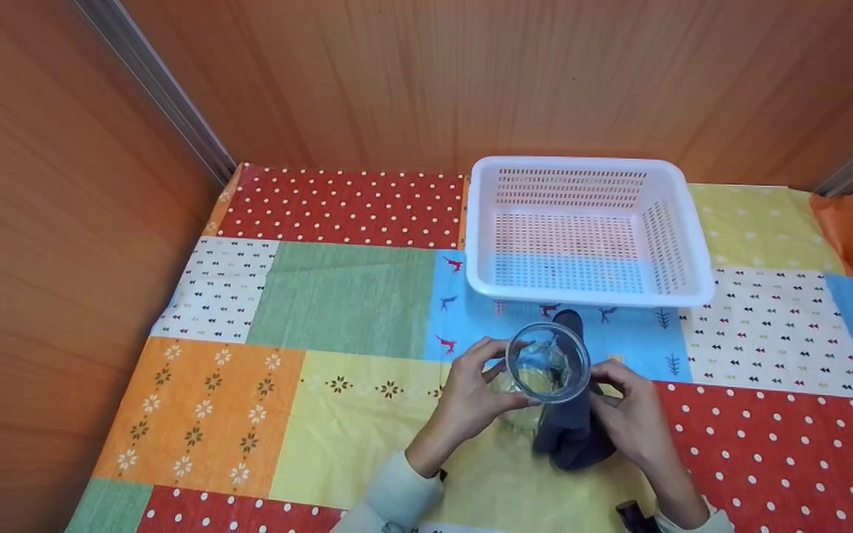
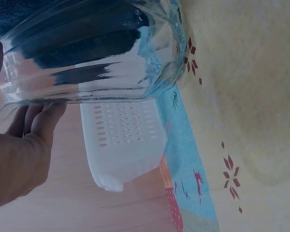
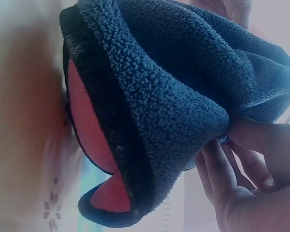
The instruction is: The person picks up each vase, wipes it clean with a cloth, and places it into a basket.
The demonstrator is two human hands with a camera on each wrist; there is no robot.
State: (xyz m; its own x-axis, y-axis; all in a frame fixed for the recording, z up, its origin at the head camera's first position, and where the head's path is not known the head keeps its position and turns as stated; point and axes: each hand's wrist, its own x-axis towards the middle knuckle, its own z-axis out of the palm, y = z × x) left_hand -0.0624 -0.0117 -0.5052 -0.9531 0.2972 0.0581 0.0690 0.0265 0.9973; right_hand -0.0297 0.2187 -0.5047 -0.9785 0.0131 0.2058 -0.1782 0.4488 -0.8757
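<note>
In my left hand (image 1: 474, 389) is a clear glass jar (image 1: 545, 364), gripped with the thumb on the near side and the fingers on the far side. The jar's round mouth faces up toward the head camera; its thick base shows in the left wrist view. A dark grey, fluffy cloth (image 1: 574, 437) hangs along the jar's right side, and part of it stands beyond the rim. My right hand (image 1: 630, 414) pinches this cloth between thumb and fingers. The right wrist view shows a pink underside (image 3: 92, 121) below the cloth's dark border.
Beyond the hands, a white perforated plastic basket (image 1: 589, 296) stands on the patchwork tablecloth (image 1: 352, 296). Wood-grain panels (image 1: 397, 81) rise behind the table and along its left. An orange piece of material (image 1: 845, 226) lies at the far right corner.
</note>
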